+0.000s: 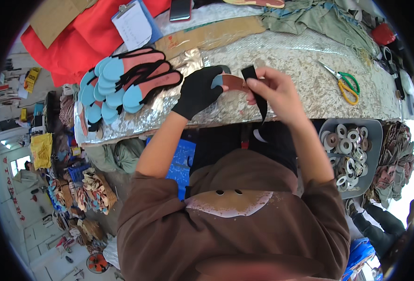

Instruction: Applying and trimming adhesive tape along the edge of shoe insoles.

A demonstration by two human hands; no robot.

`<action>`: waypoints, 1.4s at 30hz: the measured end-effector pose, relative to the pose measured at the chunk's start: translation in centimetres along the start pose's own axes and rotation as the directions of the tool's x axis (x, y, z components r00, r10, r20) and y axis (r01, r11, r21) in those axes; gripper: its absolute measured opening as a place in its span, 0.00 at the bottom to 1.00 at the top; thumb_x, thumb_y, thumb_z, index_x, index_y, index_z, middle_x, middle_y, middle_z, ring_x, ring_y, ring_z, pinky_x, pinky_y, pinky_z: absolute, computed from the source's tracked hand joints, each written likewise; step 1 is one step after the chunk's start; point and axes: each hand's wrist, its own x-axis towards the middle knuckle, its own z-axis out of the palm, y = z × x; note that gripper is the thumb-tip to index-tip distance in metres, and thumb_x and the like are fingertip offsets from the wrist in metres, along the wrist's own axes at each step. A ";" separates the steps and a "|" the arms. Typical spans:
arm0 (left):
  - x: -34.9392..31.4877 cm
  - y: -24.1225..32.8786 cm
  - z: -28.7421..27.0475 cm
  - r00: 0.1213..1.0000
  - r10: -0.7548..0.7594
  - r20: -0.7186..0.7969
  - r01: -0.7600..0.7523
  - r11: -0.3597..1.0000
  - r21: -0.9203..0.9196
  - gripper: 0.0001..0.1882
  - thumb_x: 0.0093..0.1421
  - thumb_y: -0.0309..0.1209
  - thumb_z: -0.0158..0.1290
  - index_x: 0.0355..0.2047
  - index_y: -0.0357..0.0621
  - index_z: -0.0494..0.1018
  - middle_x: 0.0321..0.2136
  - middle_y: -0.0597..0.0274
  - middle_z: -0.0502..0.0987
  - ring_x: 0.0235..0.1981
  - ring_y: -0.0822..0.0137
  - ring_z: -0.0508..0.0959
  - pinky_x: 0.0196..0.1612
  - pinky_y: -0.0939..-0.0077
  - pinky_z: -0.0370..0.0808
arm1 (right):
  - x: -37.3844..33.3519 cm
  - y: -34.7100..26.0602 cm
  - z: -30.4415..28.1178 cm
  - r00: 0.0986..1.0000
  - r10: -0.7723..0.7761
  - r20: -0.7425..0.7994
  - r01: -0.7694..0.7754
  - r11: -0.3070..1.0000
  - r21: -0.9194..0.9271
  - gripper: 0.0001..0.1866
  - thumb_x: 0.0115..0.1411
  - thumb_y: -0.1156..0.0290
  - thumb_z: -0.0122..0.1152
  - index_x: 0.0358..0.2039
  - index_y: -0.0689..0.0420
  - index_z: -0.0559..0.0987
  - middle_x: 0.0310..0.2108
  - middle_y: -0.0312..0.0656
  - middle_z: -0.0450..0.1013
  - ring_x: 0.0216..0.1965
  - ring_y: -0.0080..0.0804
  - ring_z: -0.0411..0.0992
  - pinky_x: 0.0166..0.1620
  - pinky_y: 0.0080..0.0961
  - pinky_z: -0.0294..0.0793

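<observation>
Pinching the flat pink-and-blue sandal sole [232, 83] in my black-gloved left hand [198, 91], its long axis running nine to three o'clock, I gripped the black strap [256, 89] with my bare right hand [275, 91], closed at its three-o'clock end, above the silvery worktable [286, 61].

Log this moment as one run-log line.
left hand: gloved, holds sole piece | right hand: pinches black strap | stacked soles left | scissors right

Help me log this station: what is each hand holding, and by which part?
The gloved left hand grips a brown shoe sole at its blue end. The bare right hand pinches a black strap near its top.
</observation>
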 end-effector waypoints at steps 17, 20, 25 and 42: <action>-3.4 1.8 1.7 0.961 -0.187 -0.202 0.094 0.912 -0.400 0.20 0.58 0.28 0.54 0.52 0.49 0.71 0.35 0.49 0.80 0.40 0.53 0.82 0.42 0.67 0.76 | 5.7 2.1 -0.6 0.997 0.038 0.069 0.019 0.734 -0.679 0.11 0.55 0.73 0.66 0.39 0.57 0.85 0.30 0.39 0.80 0.31 0.23 0.76 0.37 0.23 0.74; -3.3 1.8 1.6 0.964 -0.163 -0.211 0.070 0.918 -0.390 0.19 0.58 0.28 0.54 0.52 0.49 0.70 0.35 0.48 0.80 0.40 0.54 0.82 0.42 0.67 0.76 | 5.8 2.1 -0.4 0.998 0.048 0.045 -0.005 0.730 -0.684 0.10 0.54 0.72 0.66 0.38 0.58 0.85 0.29 0.40 0.80 0.31 0.23 0.76 0.38 0.22 0.74; -3.1 1.9 1.9 0.962 -0.159 -0.222 0.064 0.922 -0.381 0.19 0.58 0.27 0.53 0.51 0.48 0.70 0.35 0.49 0.80 0.39 0.54 0.82 0.41 0.67 0.76 | 5.9 2.4 -0.5 0.999 0.018 0.043 0.018 0.686 -0.727 0.10 0.54 0.71 0.67 0.37 0.57 0.85 0.28 0.41 0.80 0.31 0.26 0.77 0.38 0.24 0.75; -4.1 2.3 2.9 0.940 -0.071 -0.333 0.003 0.979 -0.202 0.06 0.58 0.25 0.57 0.36 0.38 0.78 0.31 0.52 0.81 0.32 0.57 0.82 0.37 0.70 0.77 | 4.8 2.0 -3.4 0.985 0.034 0.167 0.111 0.620 -0.777 0.09 0.54 0.65 0.68 0.29 0.57 0.83 0.15 0.33 0.65 0.20 0.22 0.62 0.26 0.22 0.62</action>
